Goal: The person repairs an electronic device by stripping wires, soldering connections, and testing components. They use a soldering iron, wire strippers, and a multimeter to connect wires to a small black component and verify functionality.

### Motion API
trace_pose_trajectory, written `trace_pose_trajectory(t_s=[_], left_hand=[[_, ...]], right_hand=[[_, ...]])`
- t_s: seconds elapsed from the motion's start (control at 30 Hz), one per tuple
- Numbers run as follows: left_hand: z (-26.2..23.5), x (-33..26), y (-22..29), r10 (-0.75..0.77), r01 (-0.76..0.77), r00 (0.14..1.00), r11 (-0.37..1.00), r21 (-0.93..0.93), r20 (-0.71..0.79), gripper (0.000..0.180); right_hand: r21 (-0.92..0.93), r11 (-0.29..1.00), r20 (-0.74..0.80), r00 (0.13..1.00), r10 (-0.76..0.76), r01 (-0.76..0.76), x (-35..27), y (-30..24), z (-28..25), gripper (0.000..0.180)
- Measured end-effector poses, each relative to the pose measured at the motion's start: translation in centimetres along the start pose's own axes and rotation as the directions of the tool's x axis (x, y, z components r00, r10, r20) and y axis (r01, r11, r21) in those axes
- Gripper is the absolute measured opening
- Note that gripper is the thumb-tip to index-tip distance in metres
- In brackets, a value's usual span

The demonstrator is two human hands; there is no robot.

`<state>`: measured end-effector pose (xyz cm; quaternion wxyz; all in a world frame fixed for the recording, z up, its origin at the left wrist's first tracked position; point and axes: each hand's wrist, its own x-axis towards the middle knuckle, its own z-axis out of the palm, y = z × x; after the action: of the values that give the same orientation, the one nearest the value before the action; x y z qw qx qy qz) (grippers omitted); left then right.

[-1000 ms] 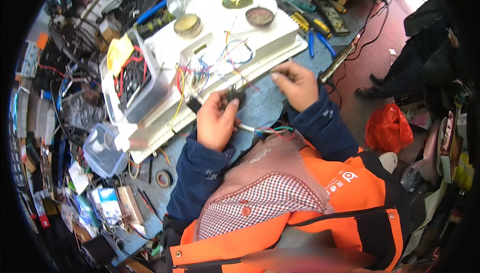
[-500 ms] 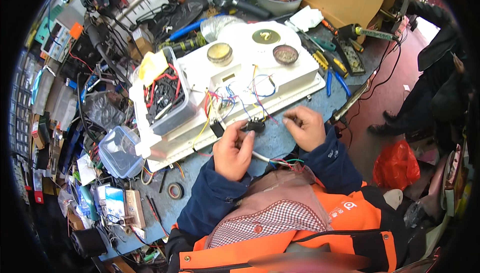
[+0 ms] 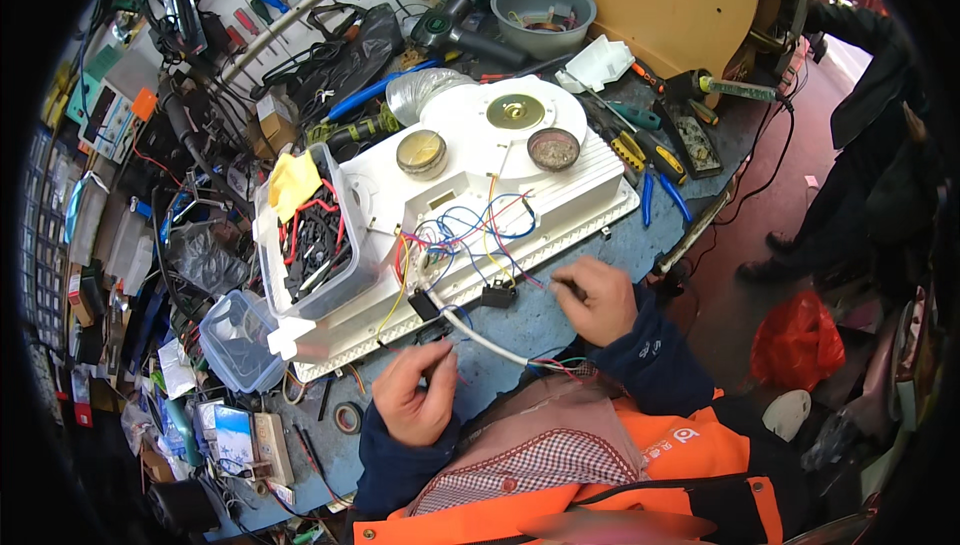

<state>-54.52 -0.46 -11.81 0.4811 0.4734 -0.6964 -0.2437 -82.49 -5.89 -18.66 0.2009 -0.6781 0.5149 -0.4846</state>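
My left hand [image 3: 415,392] is closed in a pinch at the bench's near side, below the white cable [image 3: 485,341]. What its fingertips hold, if anything, is too small to make out. My right hand [image 3: 597,297] is also pinched, close to a thin pink wire's end; whether it grips anything is hidden. Between the hands, a black switch-like block [image 3: 498,293] hangs on wires at the edge of a white appliance housing [image 3: 460,180]. A second black block [image 3: 425,305] lies to its left. Blue, yellow and red wires [image 3: 470,230] spread over the housing.
A clear bin [image 3: 365,270] of black and red leads stands on the housing's left end. Pliers [image 3: 660,195] and screwdrivers lie right. Electrical tape [image 3: 347,417] sits near left, a grey bowl [image 3: 543,20] behind. A person in dark clothes [image 3: 850,165] stands at right.
My left hand has moved down and left, away from the black block between the hands. The right hand stays pinched near the pink wire's end. The view has shifted slightly.
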Motion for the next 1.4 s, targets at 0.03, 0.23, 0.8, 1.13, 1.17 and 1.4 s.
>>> trace_pose_trajectory(t_s=[0.03, 0.23, 0.8, 1.13, 1.17, 1.4], left_hand=[[-0.3, -0.8, -0.7, -0.032, 0.032, 0.999, 0.999, 0.009, -0.025, 0.014], [-0.8, -3.0, -3.5, -0.301, 0.288, 0.95, 0.948, -0.138, -0.083, 0.012], [-2.2, -0.5, -4.3, 0.015, -0.02, 0.998, 0.998, -0.063, -0.069, 0.017], [-2.0, -1.6, -4.5, 0.179, -0.172, 0.973, 0.984, 0.054, -0.147, 0.021], [-2.1, -1.6, -4.4, 0.188, -0.18, 0.971, 0.982, 0.06, -0.151, 0.021], [-1.7, -1.9, -4.4, 0.212, -0.199, 0.952, 0.977, 0.08, -0.221, 0.018]], right_hand=[[-0.027, 0.999, 0.003, 1.0, -0.03, 0.03, 0.1, -0.1, 0.0, 0.01], [-0.131, 0.983, 0.029, 0.992, -0.127, 0.129, 0.6, -0.3, 0.5, 0.009], [-0.048, 0.993, 0.08, 0.99, 0.114, -0.11, 0.0, 0.9, 1.5, 0.01], [-0.154, 0.988, 0.079, 0.997, 0.009, 0.003, 0.3, 1.3, 2.5, 0.012], [-0.163, 0.987, 0.085, 0.996, -0.001, 0.015, 0.4, 1.1, 2.6, 0.012], [-0.178, 0.982, 0.091, 0.995, -0.051, 0.067, 0.4, 0.9, 2.9, 0.013]])
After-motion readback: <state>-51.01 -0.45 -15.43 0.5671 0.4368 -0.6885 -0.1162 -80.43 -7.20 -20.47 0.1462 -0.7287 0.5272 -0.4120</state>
